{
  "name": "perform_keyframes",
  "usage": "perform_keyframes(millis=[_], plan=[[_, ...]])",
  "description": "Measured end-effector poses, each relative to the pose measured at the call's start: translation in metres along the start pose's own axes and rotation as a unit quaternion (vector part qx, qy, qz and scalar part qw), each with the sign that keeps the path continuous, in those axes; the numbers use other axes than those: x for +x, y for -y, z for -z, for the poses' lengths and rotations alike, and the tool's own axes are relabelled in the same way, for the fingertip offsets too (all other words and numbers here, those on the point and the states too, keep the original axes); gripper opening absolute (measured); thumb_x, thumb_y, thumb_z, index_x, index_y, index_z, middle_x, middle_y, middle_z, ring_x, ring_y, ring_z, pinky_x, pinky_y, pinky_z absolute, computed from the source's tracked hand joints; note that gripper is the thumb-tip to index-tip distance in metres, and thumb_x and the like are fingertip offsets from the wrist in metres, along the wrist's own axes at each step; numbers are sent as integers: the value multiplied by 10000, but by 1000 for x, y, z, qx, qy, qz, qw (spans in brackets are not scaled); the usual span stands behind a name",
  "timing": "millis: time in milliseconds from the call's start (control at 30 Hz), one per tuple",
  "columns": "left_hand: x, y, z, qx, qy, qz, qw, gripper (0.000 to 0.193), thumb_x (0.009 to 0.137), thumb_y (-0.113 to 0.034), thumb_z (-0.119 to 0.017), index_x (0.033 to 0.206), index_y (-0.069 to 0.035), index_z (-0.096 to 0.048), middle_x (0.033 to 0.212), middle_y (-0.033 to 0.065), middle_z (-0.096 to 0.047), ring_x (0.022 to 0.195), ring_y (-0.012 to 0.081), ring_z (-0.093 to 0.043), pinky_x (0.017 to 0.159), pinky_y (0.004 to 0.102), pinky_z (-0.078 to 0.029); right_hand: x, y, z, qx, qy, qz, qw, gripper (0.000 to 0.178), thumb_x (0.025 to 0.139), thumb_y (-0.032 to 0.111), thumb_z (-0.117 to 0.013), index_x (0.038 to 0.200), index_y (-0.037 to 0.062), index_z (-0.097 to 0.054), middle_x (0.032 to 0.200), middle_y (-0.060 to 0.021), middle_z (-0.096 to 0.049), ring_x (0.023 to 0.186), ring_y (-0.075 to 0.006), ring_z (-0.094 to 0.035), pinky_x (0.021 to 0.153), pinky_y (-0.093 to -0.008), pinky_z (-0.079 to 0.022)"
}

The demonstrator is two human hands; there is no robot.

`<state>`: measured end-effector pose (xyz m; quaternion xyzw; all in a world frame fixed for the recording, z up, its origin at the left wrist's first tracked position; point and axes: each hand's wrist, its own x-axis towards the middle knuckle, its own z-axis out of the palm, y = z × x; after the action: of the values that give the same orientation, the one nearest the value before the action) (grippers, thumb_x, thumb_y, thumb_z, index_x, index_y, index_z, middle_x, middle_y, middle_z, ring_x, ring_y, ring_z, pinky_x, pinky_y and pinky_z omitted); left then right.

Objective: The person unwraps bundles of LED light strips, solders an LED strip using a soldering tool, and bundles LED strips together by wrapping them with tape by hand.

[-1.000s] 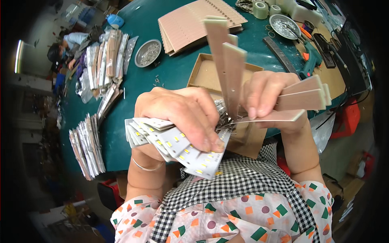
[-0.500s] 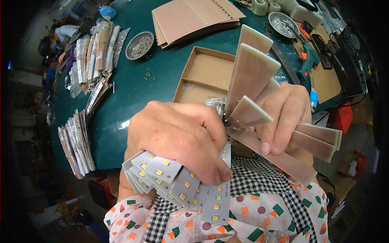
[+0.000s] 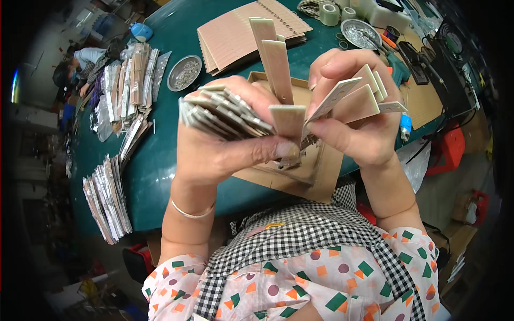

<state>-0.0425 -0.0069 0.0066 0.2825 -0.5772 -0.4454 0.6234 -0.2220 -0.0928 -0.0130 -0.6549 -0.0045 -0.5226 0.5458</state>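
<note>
Both my hands are raised over a shallow cardboard box (image 3: 327,170), gripping a fanned bunch of LED circuit board strips. My left hand (image 3: 211,152) is closed round a thick stack of strips (image 3: 227,111) seen edge-on, its thumb pressing near their joined ends. Between the hands, pinkish-brown strips (image 3: 277,67) stand upright, and a shorter strip (image 3: 288,125) rises by the left thumb. My right hand (image 3: 357,136) is closed on more fanned strips (image 3: 360,102), which point away to the right. Small metal parts at the strips' lower ends are partly hidden by my fingers.
On the green table (image 3: 155,160), bundles of strips (image 3: 107,198) lie at the left. A metal bowl of small parts (image 3: 185,74) and a stack of pinkish boards (image 3: 241,32) lie beyond my hands. At the right are another bowl (image 3: 360,33), tape rolls (image 3: 329,14) and tools.
Both hands have moved up and away from my body, with the strips turned over. The yellow LED faces in the left hand have swung out of sight, and strip edges now show.
</note>
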Motion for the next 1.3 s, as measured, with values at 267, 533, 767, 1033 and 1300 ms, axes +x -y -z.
perform_keyframes(millis=[267, 533, 767, 1033, 1300], plan=[[-2, -8, -4, 48, -45, 53, 996, 313, 622, 48, -846, 847, -19, -639, 775, 22, -672, 702, 69, -614, 637, 232, -513, 23, 41, -1, -94, 25, -20, 995, 154, 633, 12, -663, 783, 17, -628, 697, -59, -608, 721, -173, -533, 778, -354, -412], [-2, 1, -13, 84, -81, 19, 993, 356, 632, 21, -838, 919, -12, -630, 907, 59, -666, 871, 126, -629, 780, 270, -518, 37, 75, -2, -311, 93, -7, 946, 103, 742, 25, -662, 833, -11, -631, 967, -108, -662, 863, -160, -616, 827, -281, -469], [10, 6, -8, 39, -52, -54, 996, 841, 596, -91, -909, 1314, 43, -492, 1079, 70, -646, 986, 133, -598, 926, 283, -458, 33, 64, -18, -388, 22, -30, 921, 93, 871, 76, -626, 873, -14, -604, 798, 2, -599, 747, -54, -533, 684, -196, -430], [22, 6, -5, 8, -64, -3, 998, 1199, 557, -254, -939, 1467, 6, -203, 1316, 146, -490, 1221, 231, -497, 1026, 348, -407, 39, 39, -19, -209, -19, 17, 978, 109, 927, 92, -586, 913, -15, -600, 767, -16, -623, 701, -56, -550, 642, -202, -452], [40, 19, 18, 24, 79, 72, 994, 589, 633, -160, -896, 1108, -23, -576, 963, 28, -634, 908, 125, -597, 802, 285, -497, 63, 38, -27, -252, -54, -1, 966, 95, 968, 90, -553, 921, 9, -569, 787, -10, -622, 743, -44, -572, 678, -194, -463]])
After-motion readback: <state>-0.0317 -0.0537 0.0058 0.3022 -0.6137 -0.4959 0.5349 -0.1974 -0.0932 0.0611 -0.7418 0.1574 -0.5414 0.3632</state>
